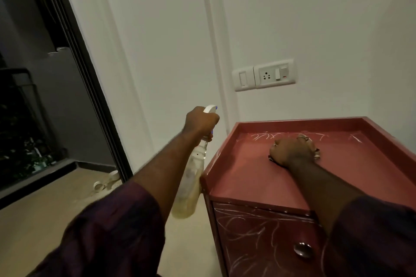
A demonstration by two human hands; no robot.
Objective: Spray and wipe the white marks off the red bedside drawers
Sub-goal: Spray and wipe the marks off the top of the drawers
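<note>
The red bedside drawers (pixel 243 182) stand against the white wall, with a raised rim round the top. White marks (pixel 265 136) run along the far part of the top, and more scribbles (pixel 247 231) cover the drawer front around a metal knob (pixel 302 249). My left hand (pixel 200 120) grips a clear spray bottle (pixel 188 189) of yellowish liquid by its white head, held left of the drawers. My right hand (pixel 292 150) presses a bunched cloth (pixel 316 153) onto the top, just in front of the marks. Most of the cloth is hidden under the hand.
A socket and switch plate (pixel 264 76) sits on the wall above the drawers. A dark sliding door frame (pixel 90 87) opens to a balcony at the left. Small white fittings (pixel 105 183) lie on the beige floor near the door.
</note>
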